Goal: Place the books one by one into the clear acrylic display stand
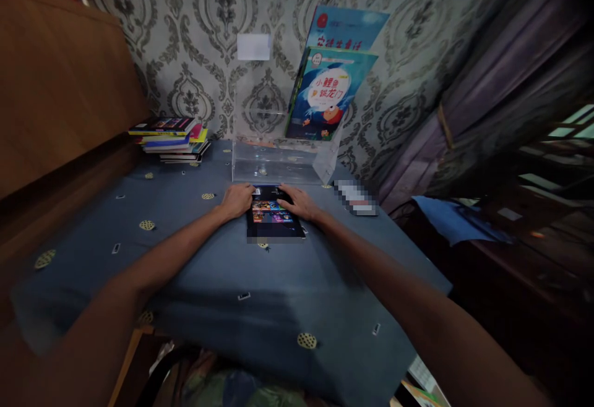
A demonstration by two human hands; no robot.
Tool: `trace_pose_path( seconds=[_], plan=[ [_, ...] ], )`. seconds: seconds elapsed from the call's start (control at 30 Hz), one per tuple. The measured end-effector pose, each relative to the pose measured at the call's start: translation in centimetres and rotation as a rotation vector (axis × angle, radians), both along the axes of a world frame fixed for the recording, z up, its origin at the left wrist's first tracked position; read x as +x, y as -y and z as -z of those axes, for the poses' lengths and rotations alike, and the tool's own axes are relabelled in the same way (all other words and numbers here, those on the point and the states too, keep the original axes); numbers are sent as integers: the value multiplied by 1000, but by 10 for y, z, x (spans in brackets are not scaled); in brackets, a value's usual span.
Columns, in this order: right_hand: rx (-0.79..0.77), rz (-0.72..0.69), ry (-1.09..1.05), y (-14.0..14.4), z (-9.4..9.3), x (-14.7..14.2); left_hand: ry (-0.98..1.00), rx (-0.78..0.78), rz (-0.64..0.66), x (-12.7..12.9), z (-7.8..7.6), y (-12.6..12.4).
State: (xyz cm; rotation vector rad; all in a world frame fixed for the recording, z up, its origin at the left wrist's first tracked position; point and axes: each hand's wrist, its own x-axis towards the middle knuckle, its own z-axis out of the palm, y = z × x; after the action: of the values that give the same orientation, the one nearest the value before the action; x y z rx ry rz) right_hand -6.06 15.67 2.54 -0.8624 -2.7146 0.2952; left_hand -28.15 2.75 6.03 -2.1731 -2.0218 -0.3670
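Table [195, 271], covered by a blue-grey cloth with small yellow round motifs; on it, far left, a stack of books [169, 139]; far centre against the wall, a clear acrylic stand [278, 169]; just in front of the stand, a dark-covered book [273, 216] lying flat; right of the stand, a small blurred item [356, 198].

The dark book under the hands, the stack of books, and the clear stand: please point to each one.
dark book [273, 221], head view, middle of its cover
stack of books [169, 140], head view, its front edges
clear stand [278, 169], head view, its front wall
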Motion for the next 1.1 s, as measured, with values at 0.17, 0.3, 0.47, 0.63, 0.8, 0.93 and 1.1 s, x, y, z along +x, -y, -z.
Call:
trace_pose_path(
  seconds=[0.17,0.3,0.47,0.63,0.8,0.93,1.1],
  plan=[
    [-7,-1,-29,0,0,0,-12,11,11,-2,4,-4],
    [-16,-6,-50,-1,0,0,-14,24,23,-4,7,-7],
    [-38,-3,-67,-3,2,1,0,34,22,-5,10,-8],
    [-46,0,-110,-3,3,4,19,43,28,-5,13,-10],
    [-54,-1,-164,-3,1,6,17,50,48,-5,11,-10],
    [-79,-5,-198,-4,-2,7,4,55,71,-2,6,-10],
    [-119,-4,-226,-8,-1,9,-7,52,140,9,2,-18]
  ],
)
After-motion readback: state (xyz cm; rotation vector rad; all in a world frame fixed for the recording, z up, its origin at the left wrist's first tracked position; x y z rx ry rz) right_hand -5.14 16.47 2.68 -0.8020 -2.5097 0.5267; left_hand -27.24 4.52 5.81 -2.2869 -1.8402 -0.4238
